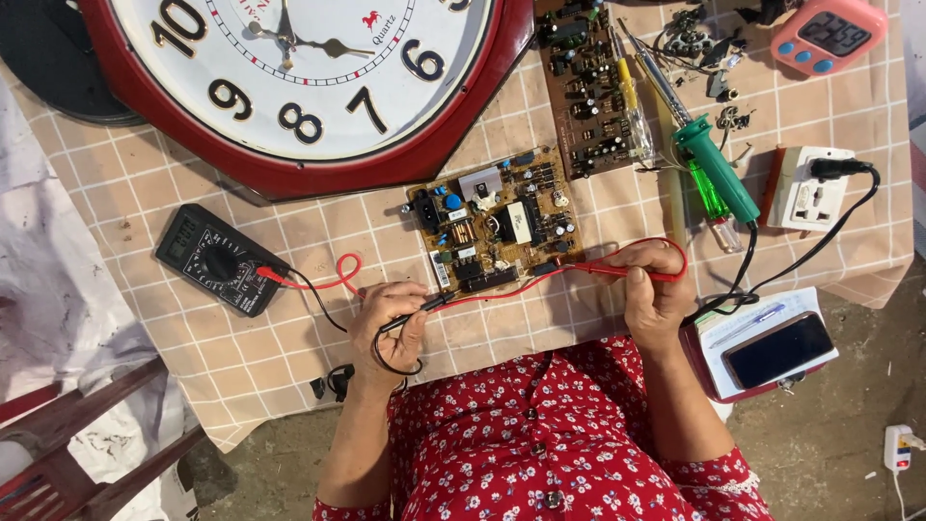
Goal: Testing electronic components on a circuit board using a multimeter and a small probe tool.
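Observation:
My left hand (388,318) grips a black test probe (424,307) whose tip points at the near edge of a tan circuit board (494,224). My right hand (654,289) pinches a red test probe (603,269), its tip touching the board's near right corner. Red and black leads (323,285) run left from the probes to a black multimeter (220,259) lying on the checked tablecloth (145,183). The board carries a transformer, capacitors and a black heat sink.
A large red-rimmed wall clock (309,77) lies face up behind the board. A second circuit board (586,87), a green-handled soldering iron (716,169), a white socket block (808,188), a pink timer (830,34) and a phone on a notebook (776,349) lie to the right.

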